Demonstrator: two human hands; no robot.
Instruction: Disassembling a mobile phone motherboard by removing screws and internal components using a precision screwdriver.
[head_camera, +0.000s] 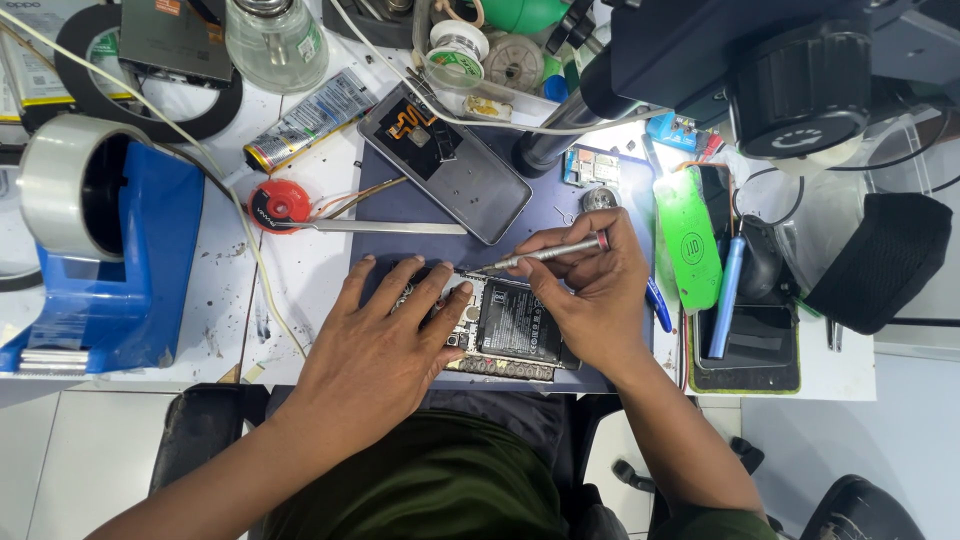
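The opened phone (500, 325) lies flat on the dark mat (600, 200) near the front edge of the bench (300, 300), straight ahead of the person. Its back cover is already off: the black battery and the circuit board beside it are bare, and a separate grey phone back panel (455, 170) rests further back on the same mat, toward the rear edge. Whether that panel belongs to this phone cannot be told.

The left hand (385, 345) lies flat with fingers spread over the left part of the phone, pressing it down; its grip is apart, closed on nothing. The right hand (595, 290) has its grip clamped on 1 slim silver screwdriver (550, 252), thumb and fingers pinched around the shaft, the tip pointing left and down to the upper edge of the board, near the top of the battery.

Judged from this, the work is in the middle of the disassembly: the cover is removed, the inner parts are exposed, and a screw on the board is being worked. The battery and the board are both in place, so taking them out is not yet done. No loose screws can be made out; they would be too small to tell.

A blue tape dispenser (100, 250) stands at the left edge.
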